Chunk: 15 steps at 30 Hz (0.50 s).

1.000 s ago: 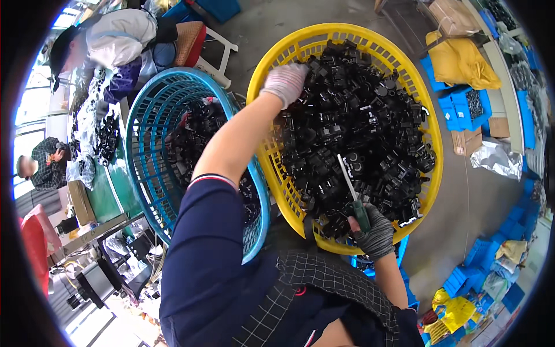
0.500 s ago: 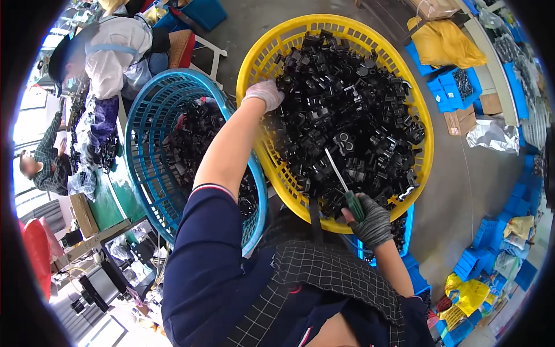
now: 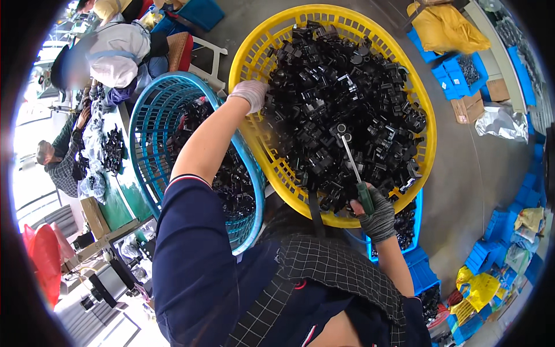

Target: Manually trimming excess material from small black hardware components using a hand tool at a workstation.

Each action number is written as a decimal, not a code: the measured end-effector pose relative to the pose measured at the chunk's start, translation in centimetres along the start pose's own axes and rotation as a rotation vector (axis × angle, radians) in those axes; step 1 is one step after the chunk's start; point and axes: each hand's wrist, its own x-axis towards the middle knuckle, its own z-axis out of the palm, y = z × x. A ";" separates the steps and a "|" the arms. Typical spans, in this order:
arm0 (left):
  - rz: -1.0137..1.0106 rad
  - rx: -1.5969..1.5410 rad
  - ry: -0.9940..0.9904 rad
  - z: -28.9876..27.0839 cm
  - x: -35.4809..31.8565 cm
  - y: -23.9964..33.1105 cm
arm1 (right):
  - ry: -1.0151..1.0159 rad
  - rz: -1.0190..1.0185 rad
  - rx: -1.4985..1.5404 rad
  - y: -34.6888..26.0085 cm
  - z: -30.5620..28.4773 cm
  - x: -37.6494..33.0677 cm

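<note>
And it's two slatted plastic baskets, one oval yellow basket (image 3: 430,136) and one oval blue basket (image 3: 258,199); two hands, one pale-gloved left hand (image 3: 250,94), one grey-gloved right hand (image 3: 379,220); a single green-handled metal screwdriver (image 3: 364,195); and black plastic parts (image 3: 324,115), far too many to count!

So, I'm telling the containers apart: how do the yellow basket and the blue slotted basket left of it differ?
The yellow basket has black parts across most of its opening; the blue basket shows more bare wall. The left forearm hides part of the blue basket, while the yellow basket is mostly in view. The right hand holds a green-handled tool over the yellow basket, not the blue basket. Both have slotted walls and contain dark parts.
</note>
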 end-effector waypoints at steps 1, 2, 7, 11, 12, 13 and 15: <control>-0.050 0.076 0.003 0.2 -0.3 0.1 | 0.012 0.016 0.117 0.2 0.1 -0.2; -0.059 0.074 0.007 0.5 -0.9 -0.1 | 0.023 0.031 0.234 0.5 0.0 -0.4; -0.249 -0.923 0.341 0.8 -5.6 2.8 | -0.035 -0.024 0.127 -1.7 -0.9 -1.5; -0.279 -1.624 0.257 0.5 -10.6 10.8 | 0.051 -0.232 -0.300 -1.9 -0.9 -2.1; -0.252 -1.669 0.249 0.6 -11.6 12.5 | 0.052 -0.234 -0.339 -2.4 -1.2 -2.3; -0.223 -1.713 0.238 0.8 -12.5 14.0 | 0.056 -0.234 -0.379 -2.8 -1.4 -2.6; -0.146 -1.613 0.365 2.6 -13.6 16.3 | 0.068 -0.236 -0.426 -3.5 -1.6 -3.2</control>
